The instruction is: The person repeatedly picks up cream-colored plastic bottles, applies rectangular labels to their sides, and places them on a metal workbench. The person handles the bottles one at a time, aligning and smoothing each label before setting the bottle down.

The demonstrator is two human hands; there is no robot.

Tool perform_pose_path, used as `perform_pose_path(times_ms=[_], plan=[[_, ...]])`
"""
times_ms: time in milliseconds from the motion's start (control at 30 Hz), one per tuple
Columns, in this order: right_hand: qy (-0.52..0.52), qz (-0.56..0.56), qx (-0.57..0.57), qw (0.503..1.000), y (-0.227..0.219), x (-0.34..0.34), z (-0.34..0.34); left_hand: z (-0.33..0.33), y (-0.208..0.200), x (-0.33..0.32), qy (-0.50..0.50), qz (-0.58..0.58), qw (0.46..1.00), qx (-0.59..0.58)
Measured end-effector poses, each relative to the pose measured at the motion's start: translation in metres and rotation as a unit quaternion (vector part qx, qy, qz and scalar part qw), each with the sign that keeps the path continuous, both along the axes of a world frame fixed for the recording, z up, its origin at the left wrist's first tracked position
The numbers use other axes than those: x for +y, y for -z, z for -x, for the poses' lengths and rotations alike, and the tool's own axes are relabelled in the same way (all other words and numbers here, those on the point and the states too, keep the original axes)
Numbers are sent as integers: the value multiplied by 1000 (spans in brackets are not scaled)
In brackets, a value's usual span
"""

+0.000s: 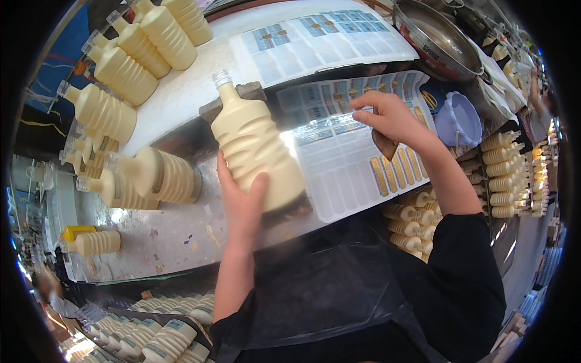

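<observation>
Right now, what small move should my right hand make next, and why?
Probably bring your right hand to the printed sheet and lift one gold strip: the bottle your left hand steadies shows no label on its visible side, and strips lie close by.

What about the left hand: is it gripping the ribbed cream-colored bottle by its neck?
No, the left hand is on the lower body of the ribbed cream-colored bottle, well away from its neck.

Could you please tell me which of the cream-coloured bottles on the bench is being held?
The cream bottle with its neck end by the grey block: the left hand holds its lower part, while neither hand touches the other bottles.
</observation>
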State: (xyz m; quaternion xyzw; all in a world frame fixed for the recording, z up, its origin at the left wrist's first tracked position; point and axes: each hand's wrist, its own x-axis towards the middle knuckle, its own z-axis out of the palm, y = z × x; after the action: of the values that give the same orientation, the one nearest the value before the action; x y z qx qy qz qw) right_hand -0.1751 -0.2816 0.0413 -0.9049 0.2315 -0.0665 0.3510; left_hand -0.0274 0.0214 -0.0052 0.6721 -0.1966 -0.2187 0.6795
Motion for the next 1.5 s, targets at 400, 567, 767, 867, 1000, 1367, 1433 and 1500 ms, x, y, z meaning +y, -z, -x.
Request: perform_pose_path(times_ms=[400,567,767,867,1000,1367,1433,1500], plan=[[-37,127,-8,991,73,58,5,-4,12,3,3,19,1000,-18],[-38,162,31,986,83,75,-9,-3,11,3,5,13,1000,-14],[-26,205,50,977,89,88,-7,-4,7,3,12,23,1000,-2],[-32,226,56,972,90,94,-6,-4,4,3,17,37,999,4],[-30,217,58,974,85,96,-1,-4,10,2,11,31,999,-11],[-88,155,64,982,78,111,35,-4,14,2,-2,8,999,-46],[-84,173,67,979,79,112,37,2,9,0,-23,14,999,-20],[-118,191,123,967,75,119,42,2,11,2,-43,12,999,-15]])
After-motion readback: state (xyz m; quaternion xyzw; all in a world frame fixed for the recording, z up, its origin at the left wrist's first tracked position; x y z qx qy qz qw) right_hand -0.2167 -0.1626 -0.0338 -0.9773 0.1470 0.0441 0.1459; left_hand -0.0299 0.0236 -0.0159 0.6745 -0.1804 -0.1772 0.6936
